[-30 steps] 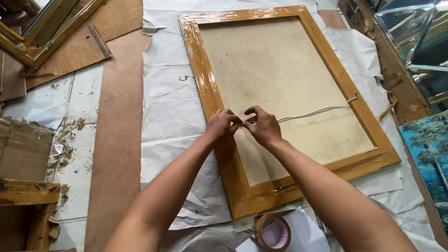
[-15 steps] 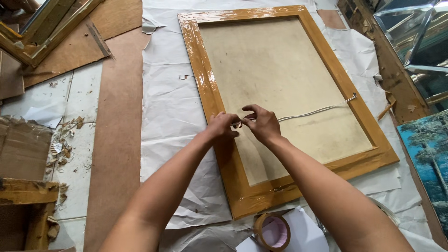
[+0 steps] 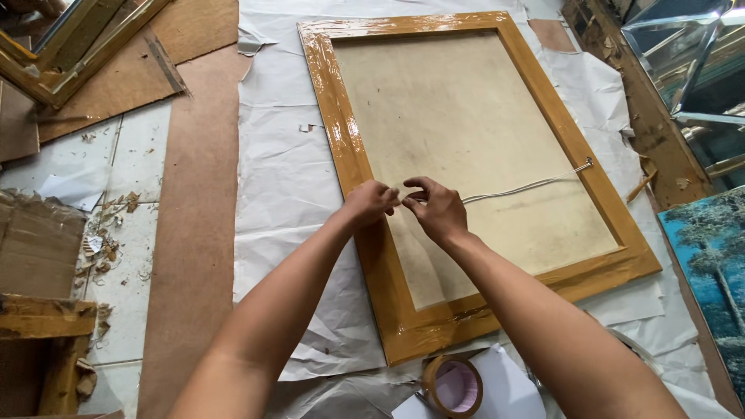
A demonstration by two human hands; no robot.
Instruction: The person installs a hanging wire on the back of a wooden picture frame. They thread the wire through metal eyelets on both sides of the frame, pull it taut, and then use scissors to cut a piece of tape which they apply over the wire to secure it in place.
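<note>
Little has moved since a moment ago: both hands stay at the left rail of the frame, fingers only slightly regrouped on the wire.

The left hand [image 3: 372,203] and right hand [image 3: 436,209] meet fingertip to fingertip, each pinching the near end of a thin pale hanging wire [image 3: 518,188], which runs rightward and slightly up across the backing to a small metal eyelet [image 3: 586,164] on the right rail. The glossy, honey-brown wooden picture frame [image 3: 345,147] lies face down on crumpled white paper sheets [image 3: 287,178], its long axis running away from the person and tilted a little leftward; its beige board backing [image 3: 466,124] looks matte and stained. A roll of brown packing tape [image 3: 452,386] sits just below the frame's near corner, and a blue painted canvas [image 3: 710,271] lies at the right edge.
</note>
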